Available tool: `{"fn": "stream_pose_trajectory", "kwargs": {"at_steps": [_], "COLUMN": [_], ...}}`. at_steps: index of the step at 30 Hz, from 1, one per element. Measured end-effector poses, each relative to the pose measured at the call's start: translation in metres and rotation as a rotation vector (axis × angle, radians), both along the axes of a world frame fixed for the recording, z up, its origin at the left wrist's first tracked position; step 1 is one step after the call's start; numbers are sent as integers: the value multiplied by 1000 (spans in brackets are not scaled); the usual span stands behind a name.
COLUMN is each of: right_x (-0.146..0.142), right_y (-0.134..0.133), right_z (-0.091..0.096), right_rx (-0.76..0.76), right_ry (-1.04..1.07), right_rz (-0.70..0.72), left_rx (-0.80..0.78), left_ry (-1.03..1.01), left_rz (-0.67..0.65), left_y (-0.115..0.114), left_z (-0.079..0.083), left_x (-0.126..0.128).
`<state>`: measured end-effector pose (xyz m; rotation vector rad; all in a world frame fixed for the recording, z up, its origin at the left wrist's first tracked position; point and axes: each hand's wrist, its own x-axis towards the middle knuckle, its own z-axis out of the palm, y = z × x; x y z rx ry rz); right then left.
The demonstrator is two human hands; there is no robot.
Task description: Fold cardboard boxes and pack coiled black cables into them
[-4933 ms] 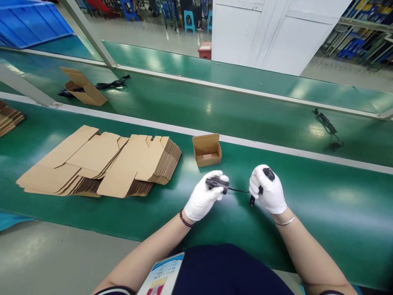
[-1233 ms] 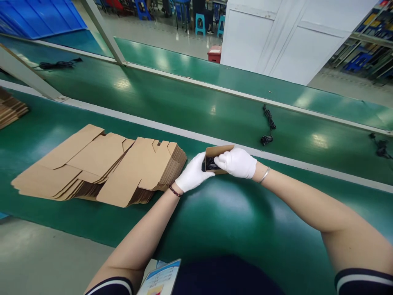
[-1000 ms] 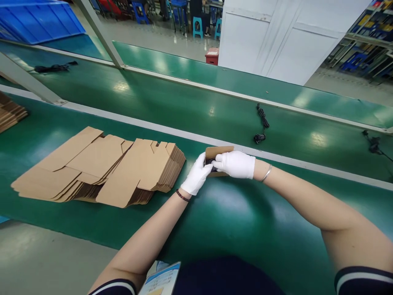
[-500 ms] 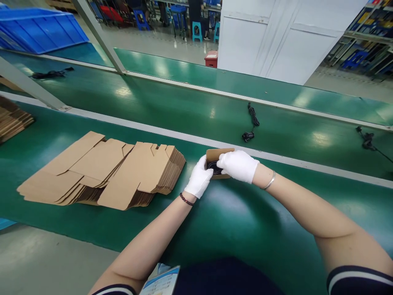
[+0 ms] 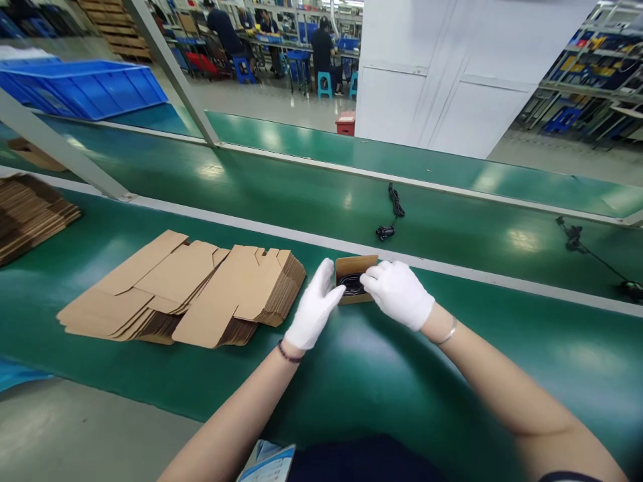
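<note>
A small cardboard box (image 5: 358, 299) stands on the green work surface with its lid flap raised at the back. Inside it lies a coiled black cable (image 5: 351, 284). My left hand (image 5: 315, 304), in a white glove, is at the box's left side with thumb and fingers apart. From the right, my gloved right hand (image 5: 399, 292) has its bent fingers closed at the box's right edge, and the fingertips reach over the cable. Left of my hands, a stack of flat cardboard box blanks (image 5: 201, 288) lies on the surface.
Behind a pale rail, a conveyor belt (image 5: 301, 194) carries a bundled black cable (image 5: 396, 201) and another cable (image 5: 575, 235) farther right. Blue bins (image 5: 100, 87) stand at the far left, near a metal post (image 5: 173, 73). More folded cardboard (image 5: 30, 214) lies left. People sit beyond.
My left hand has let go of the box and moved slightly left, its fingers spreading. My right hand stays at the box's right edge. The view has tilted up, and cables on the belt appear farther left.
</note>
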<state>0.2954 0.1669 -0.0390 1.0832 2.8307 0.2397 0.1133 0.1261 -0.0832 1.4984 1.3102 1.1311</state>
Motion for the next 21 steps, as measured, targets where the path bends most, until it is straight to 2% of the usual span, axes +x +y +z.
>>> {"fn": "stream_pose_trajectory", "kwargs": {"at_steps": [2, 3, 5, 7, 9, 11, 13, 15, 18, 21], "right_x": [6, 7, 3, -8, -27, -51, -74, -93, -108, -109], "right_y": [-13, -17, -13, 8, 43, 83, 116, 135, 133, 106], "right_z": [-11, -19, -34, -45, -49, -46, -40, -35, -34, -41], "right_rx": [27, 16, -16, -37, -43, -35, -27, -26, -21, -1], "right_ry": [27, 18, 14, 54, 114, 169, 220, 265, 308, 351], "right_rz": [-108, -153, -227, -277, -301, -317, -322, -315, -282, -234], "left_rx": [15, 50, 142, 120, -107, -331, -405, -372, -319, -304], "left_ry": [30, 105, 371, 639, 849, 1013, 1130, 1195, 1180, 1110], "left_rz": [77, 157, 350, 482, 513, 428, 356, 323, 332, 403], "left_y": [-17, -20, -12, 9, 36, 58, 71, 75, 73, 70], "left_z": [26, 40, 63, 77, 80, 76, 70, 63, 58, 59], "left_x": [-25, -41, -78, -115, -146, -165, -172, -169, -163, -161]}}
